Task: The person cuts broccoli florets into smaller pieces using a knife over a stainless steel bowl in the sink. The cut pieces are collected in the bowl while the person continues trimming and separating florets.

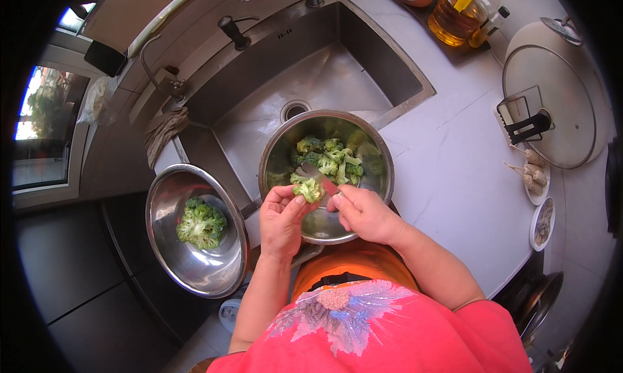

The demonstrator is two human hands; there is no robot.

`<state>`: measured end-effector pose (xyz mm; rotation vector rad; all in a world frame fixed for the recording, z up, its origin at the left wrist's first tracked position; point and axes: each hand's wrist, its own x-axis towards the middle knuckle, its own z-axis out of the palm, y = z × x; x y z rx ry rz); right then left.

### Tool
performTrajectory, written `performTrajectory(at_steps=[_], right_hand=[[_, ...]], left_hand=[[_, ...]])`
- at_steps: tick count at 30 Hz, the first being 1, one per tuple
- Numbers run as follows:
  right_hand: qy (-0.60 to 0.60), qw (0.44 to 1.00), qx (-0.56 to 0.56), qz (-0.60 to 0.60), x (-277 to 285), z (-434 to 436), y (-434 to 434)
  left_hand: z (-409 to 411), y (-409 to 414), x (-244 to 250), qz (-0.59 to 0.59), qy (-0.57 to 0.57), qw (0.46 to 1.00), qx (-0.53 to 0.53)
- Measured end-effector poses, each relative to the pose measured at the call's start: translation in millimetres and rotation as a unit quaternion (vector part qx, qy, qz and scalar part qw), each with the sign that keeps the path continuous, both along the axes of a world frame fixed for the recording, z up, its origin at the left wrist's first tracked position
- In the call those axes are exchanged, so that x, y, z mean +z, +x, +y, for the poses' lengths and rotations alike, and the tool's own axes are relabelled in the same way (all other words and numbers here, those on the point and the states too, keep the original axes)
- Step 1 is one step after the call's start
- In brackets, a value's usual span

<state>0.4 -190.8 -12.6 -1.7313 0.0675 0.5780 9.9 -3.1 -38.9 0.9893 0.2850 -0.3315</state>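
Between the fingertips of my left hand is a pale-stemmed broccoli floret. My right hand grips a small knife, its metal blade lying against or just above the floret. Both hands are over the near part of a steel bowl, which holds several cut broccoli florets. The knife's handle is mostly hidden in my right hand. To the left, a second steel bowl contains one larger piece of broccoli.
Beyond the bowl is a steel sink with a soap dispenser and a thin tap. A brown cloth hangs at its left corner. An oil jug, a glass lid and small dishes line the right counter.
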Motion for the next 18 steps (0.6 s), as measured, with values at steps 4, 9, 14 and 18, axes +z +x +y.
performTrajectory(at_steps=[4,9,14,18], right_hand=[[-0.123,0.985,-0.039,-0.114,-9,-5,-1],[-0.144,0.972,-0.122,-0.143,11,0,11],[-0.131,0.975,-0.125,-0.130,15,-1,12],[-0.188,0.938,-0.126,-0.263,7,-1,0]], left_hand=[[-2,5,10,0.021,0.003,1.000,-0.021],[-2,8,9,0.022,0.081,0.996,0.026],[0,6,17,-0.091,0.290,0.952,-0.046],[15,-6,50,-0.164,0.318,0.932,-0.058]])
